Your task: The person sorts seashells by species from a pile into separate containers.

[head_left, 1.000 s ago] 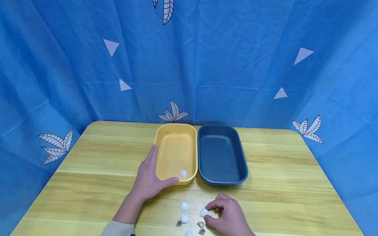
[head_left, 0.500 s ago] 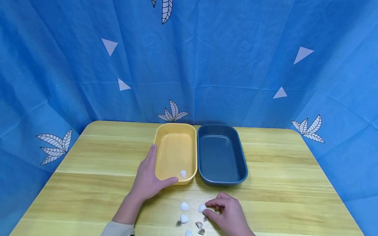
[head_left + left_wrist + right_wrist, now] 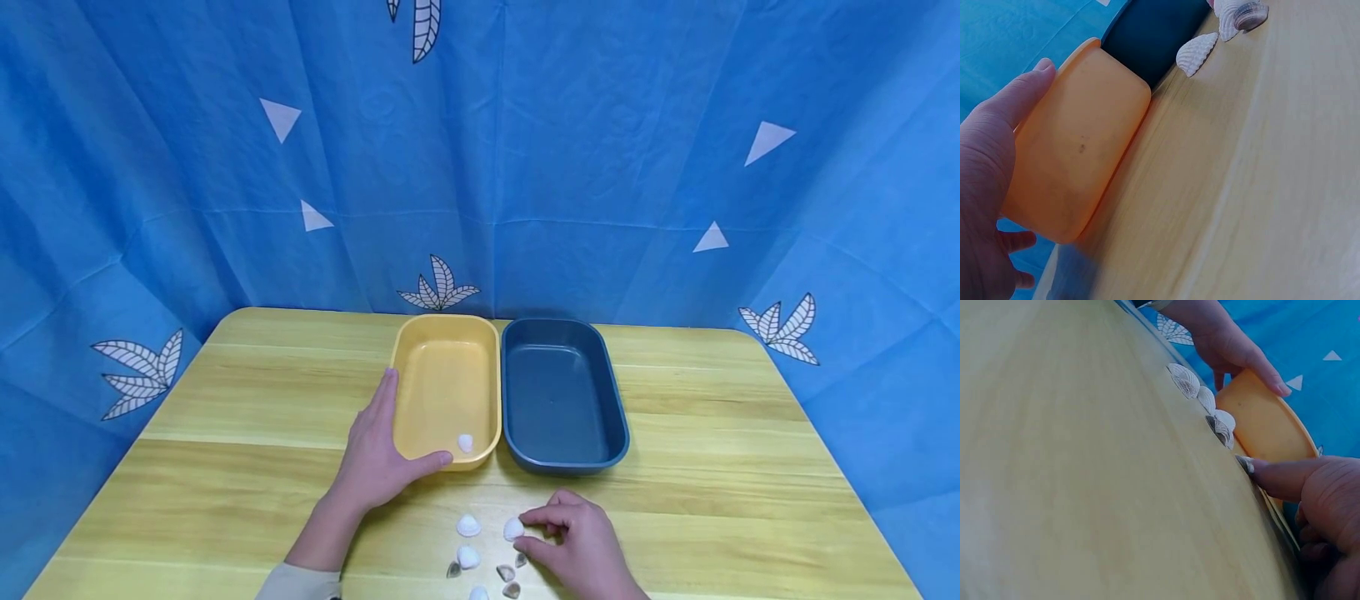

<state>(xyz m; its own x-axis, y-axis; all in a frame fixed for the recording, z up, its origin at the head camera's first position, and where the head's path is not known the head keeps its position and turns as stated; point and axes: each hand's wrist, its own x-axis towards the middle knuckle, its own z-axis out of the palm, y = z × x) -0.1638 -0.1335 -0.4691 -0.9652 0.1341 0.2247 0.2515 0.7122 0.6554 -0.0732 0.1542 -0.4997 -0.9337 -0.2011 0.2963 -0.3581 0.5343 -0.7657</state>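
My left hand rests at the near left corner of a yellow tub. Its straight fingers lie along the tub's left side and the thumb reaches over the near rim. A small white shell lies inside the tub. In front of the blue tub, my right hand pinches a white ribbed seashell by its right edge, between thumb and forefinger. To its left on the table lie more white shells, and small brown shells sit just below the pinched one.
A dark blue tub stands right beside the yellow one, its inside bare. Both are on a wooden table with a blue patterned curtain behind. One white shell is cut off at the bottom of the head view.
My right hand and the pinched white shell have shifted slightly up and left, uncovering a small brown shell below. My left hand stays on the yellow tub.
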